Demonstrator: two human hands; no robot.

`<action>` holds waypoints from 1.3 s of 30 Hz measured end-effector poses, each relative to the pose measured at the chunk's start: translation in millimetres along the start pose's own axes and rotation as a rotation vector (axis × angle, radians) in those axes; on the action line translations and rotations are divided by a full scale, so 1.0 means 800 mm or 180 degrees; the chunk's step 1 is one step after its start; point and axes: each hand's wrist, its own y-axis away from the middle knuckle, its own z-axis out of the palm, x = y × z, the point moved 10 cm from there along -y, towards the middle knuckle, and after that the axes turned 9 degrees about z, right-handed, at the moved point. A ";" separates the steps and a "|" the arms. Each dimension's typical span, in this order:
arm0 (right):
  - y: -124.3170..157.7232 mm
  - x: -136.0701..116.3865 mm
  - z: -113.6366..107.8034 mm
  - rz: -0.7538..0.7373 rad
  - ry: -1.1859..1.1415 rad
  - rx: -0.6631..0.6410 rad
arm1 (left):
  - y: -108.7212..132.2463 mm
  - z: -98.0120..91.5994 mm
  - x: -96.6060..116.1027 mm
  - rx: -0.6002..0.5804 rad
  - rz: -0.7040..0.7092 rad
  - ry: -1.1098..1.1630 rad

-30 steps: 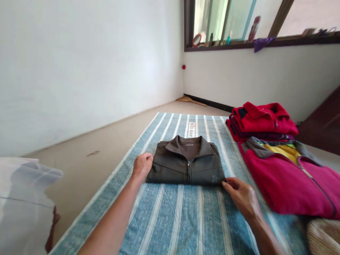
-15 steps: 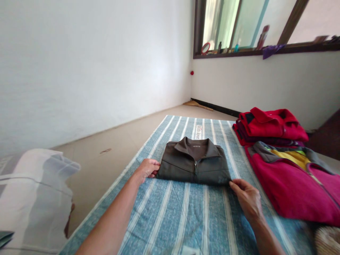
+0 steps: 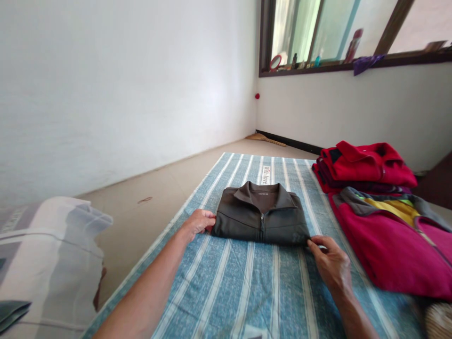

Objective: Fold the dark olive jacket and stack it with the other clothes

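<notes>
A dark grey zip-up jacket [image 3: 243,221], folded into a neat rectangle with its collar at the far side, lies on a blue cloth with white stripes [image 3: 226,287]. My left hand [image 3: 198,223] pinches the jacket's left edge, fingers closed on the fabric. At the near right corner, my right hand [image 3: 330,259] grips the cloth of the jacket between thumb and fingertips. The zip points toward me down the middle.
To the right lie a folded magenta jacket [image 3: 381,249] with yellow lining and a stack of red clothes [image 3: 370,165]. A white and grey bundle [image 3: 52,259] sits at left. A window [image 3: 325,33] with items on its sill is behind.
The view has shifted slightly, so the scene appears a little further right. Both hands keep their hold on the jacket's edges, and its fold looks the same.
</notes>
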 end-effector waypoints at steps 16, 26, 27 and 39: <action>-0.009 0.023 0.008 0.0445 -0.0521 -0.0247 | -0.007 -0.004 0.003 -0.0038 -0.0047 -0.0448; -0.013 0.020 0.016 0.0502 -0.0606 -0.0483 | -0.017 0.008 0.001 -0.0030 -0.0025 -0.0705; -0.013 0.019 0.017 0.0477 -0.0564 -0.0523 | -0.017 0.009 0.001 -0.0024 -0.0025 -0.0709; -0.020 0.021 0.023 0.0683 -0.0847 -0.0719 | -0.022 0.004 0.001 0.0137 0.0179 -0.0796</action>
